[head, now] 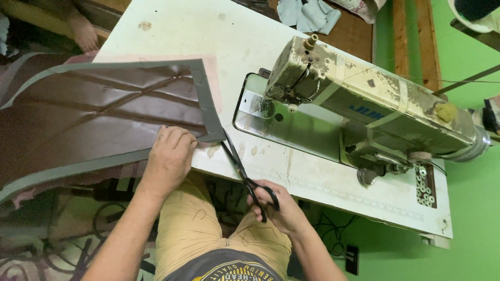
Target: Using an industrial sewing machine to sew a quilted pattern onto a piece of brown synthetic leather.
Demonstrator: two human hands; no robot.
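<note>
- Nearest the camera, the right hand (276,208) is closed through the loops of the black scissors (245,169), thumb and fingers clenched on the handles. This grip keeps the blades aimed up and away from the body.
- The scissor blades point toward the lower right corner of the brown quilted panel (104,119), their tips touching or just beside its grey edging (208,112). Whether the blades are parted cannot be told.
- The left hand (169,158) lies palm down on the panel, just beside the blades, fingers curled over the near edge. It presses the material flat on the table (250,36), so the corner stays taut and steady at the cut.
- The panel rests partly on the table and partly overhangs its near edge to the left; the corner being worked lies close to the table's front edge, within reach of both hands.
- Farther right, a worn cream sewing machine (375,104) stands on the table, well apart from the hands.
- At the far left, another person's hand (83,34) rests beyond the panel; pale cloth scraps (307,14) lie at the far edge.
</note>
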